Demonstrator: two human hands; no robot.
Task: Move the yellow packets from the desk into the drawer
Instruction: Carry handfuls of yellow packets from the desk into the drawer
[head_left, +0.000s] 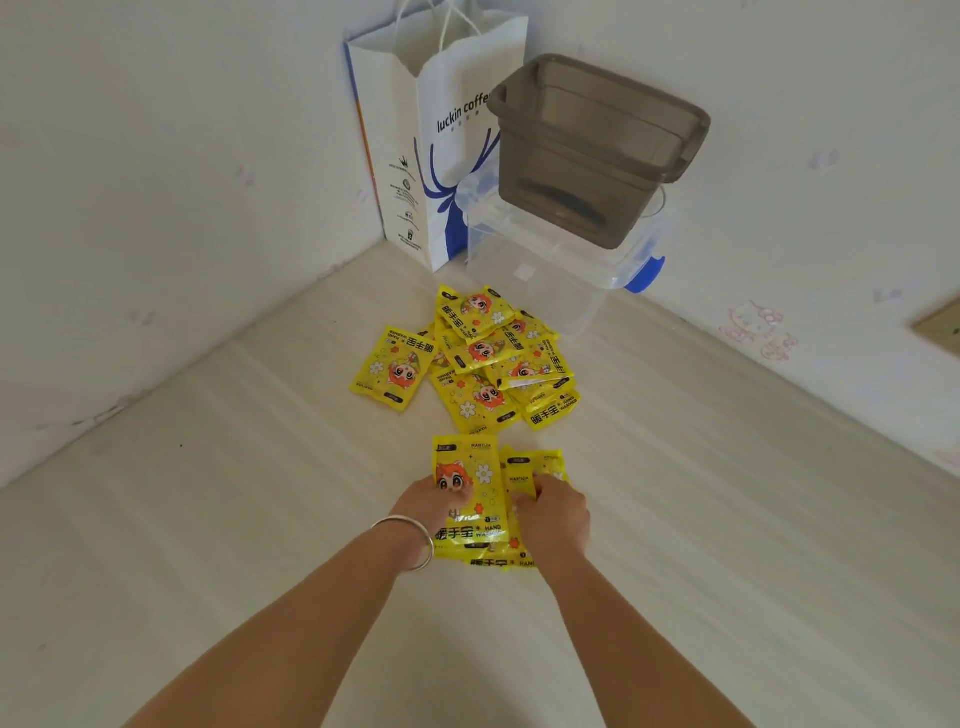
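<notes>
— How far along?
— Barely begun, I'd judge. The left hand (434, 501) and right hand (553, 512) both grip a small stack of packets (480, 499) mid-desk (208, 519); a loose pile (478, 364) waits toward the back corner. No drawer visible.
— Obstacles?
— None between. Paper bag (415, 130), clear box (545, 270), grey tub (597, 145) fill that corner.

**Layout of the table corner**

A paper bag (415, 156) stands in the far corner of the table (208, 519). To its right, a tub (597, 150) sits on a lidded box (545, 270). Before these lies a heap of packets (483, 364). Nearer still, a small stack of packets (478, 467) lies under the left hand (426, 504) and right hand (553, 514).
</notes>
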